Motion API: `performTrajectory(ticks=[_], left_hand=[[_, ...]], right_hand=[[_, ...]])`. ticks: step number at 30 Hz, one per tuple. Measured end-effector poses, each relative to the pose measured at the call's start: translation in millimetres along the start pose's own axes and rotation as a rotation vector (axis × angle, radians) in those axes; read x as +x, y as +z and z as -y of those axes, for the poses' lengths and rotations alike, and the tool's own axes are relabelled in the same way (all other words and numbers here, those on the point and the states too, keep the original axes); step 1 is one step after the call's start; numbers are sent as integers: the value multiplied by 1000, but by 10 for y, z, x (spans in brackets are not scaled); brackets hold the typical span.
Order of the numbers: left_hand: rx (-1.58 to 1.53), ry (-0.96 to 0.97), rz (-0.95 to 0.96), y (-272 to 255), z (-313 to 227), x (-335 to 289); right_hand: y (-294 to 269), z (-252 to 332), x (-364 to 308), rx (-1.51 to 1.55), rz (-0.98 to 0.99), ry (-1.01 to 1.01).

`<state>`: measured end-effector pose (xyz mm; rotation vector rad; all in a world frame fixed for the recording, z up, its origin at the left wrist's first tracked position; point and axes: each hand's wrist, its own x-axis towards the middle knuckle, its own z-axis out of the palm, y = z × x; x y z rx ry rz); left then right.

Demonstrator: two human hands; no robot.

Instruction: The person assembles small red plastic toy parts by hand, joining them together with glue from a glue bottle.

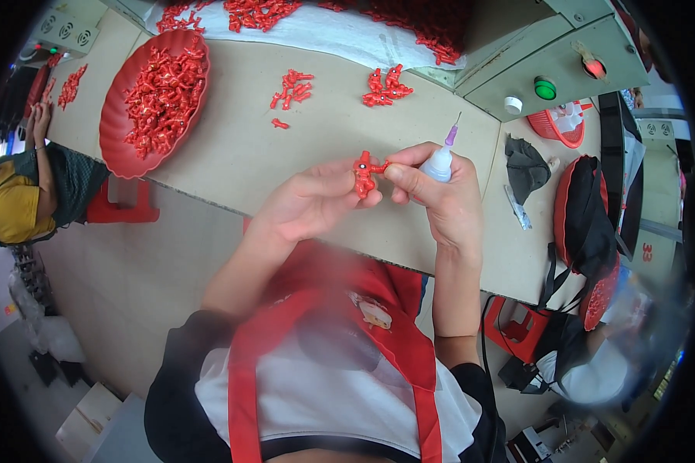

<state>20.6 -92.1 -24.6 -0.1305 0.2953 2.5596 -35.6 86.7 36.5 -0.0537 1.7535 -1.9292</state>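
My left hand point(310, 199) is closed on a small glossy red toy figure point(364, 182), gripping it between thumb and fingers above the near part of the table. From the right, my right hand point(449, 202) pinches a small red piece point(379, 167) at the figure's side; whether it is fixed there I cannot tell. Tucked in that same hand is a squeeze bottle point(438, 163) with a purple needle tip point(451, 136) pointing up. Beyond my hands lie a loose cluster of red parts point(292, 90), a single red part point(280, 123) and a group of red figures point(386, 86).
A scalloped red tray point(110, 123) heaped with red parts stands at the left. White cloth point(324, 37) with more parts runs along the back. A machine panel point(490, 89), a dark cloth point(527, 171) and a black-and-red bag point(587, 208) are at right. Another person point(23, 201) sits left.
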Motion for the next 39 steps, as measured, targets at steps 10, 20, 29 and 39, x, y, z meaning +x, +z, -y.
performTrajectory(ticks=[10,20,29,39], left_hand=[[-185,-54,113,-61,70,59],[-92,41,124,-56,48,44],[-73,120,50,-30,26,30],[768,426,-242,216,161,-6]], right_hand=[[33,-15,-2,116,42,-33],[-34,-119,24,25,-60,-68],[-279,-364,-69,-1062,-563,-191],[169,-238,-185,-293,-144,-393]])
